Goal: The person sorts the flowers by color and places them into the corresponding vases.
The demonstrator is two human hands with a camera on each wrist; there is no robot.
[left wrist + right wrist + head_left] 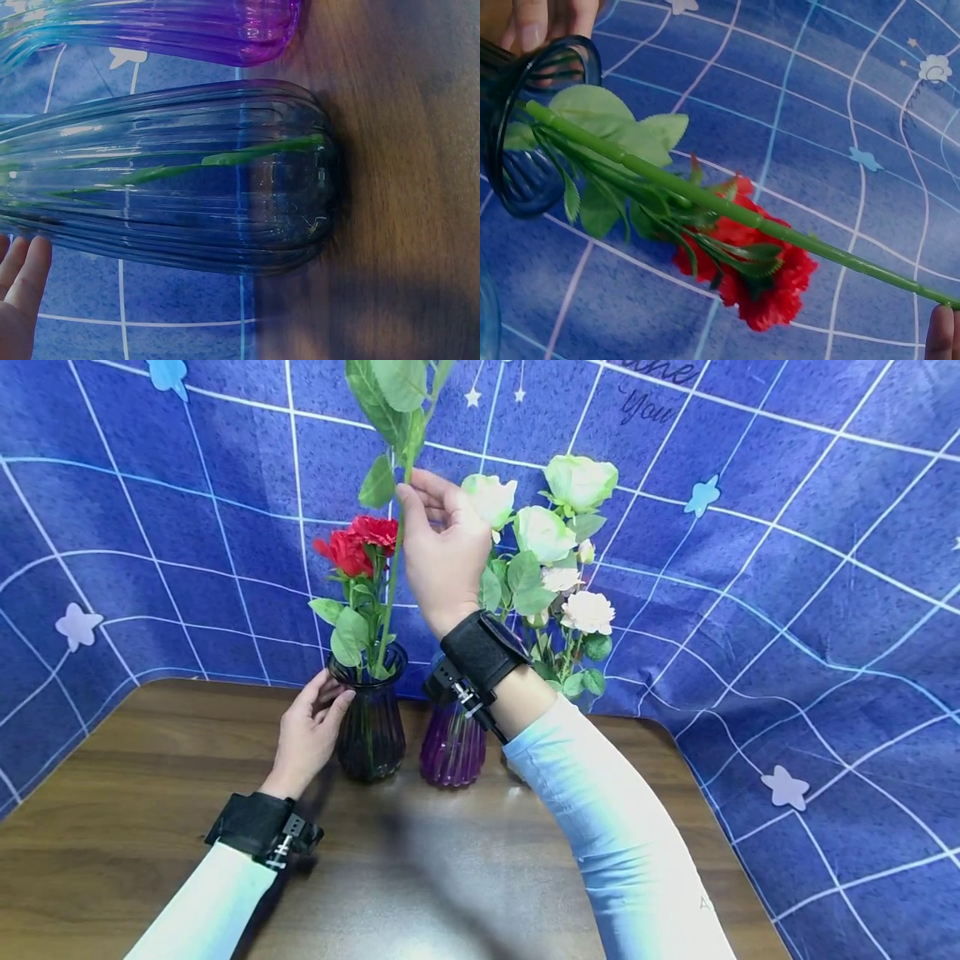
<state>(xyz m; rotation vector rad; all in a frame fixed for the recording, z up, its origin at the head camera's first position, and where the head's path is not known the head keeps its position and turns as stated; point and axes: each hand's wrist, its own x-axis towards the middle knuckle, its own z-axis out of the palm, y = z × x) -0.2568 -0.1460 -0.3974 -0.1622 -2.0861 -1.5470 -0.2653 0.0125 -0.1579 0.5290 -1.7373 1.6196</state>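
Observation:
My right hand (448,545) pinches a long green flower stem (735,212) with leaves (401,418); its top runs out of the head view. The stem's lower end overlaps the mouth of a dark ribbed glass vase (371,731). My left hand (309,731) holds that vase near its neck, thumb in front and fingers at the side. Red carnations (356,545) with green leaves stand in the same vase, beside the stem. Through the glass in the left wrist view, a green stem piece (225,157) reaches the vase's base.
A purple ribbed vase (453,752) stands just right of the dark one. Pale green-white roses (546,533) and cream flowers (587,612) rise behind my right wrist. The wooden table (360,877) ends at a blue gridded cloth (225,527) behind.

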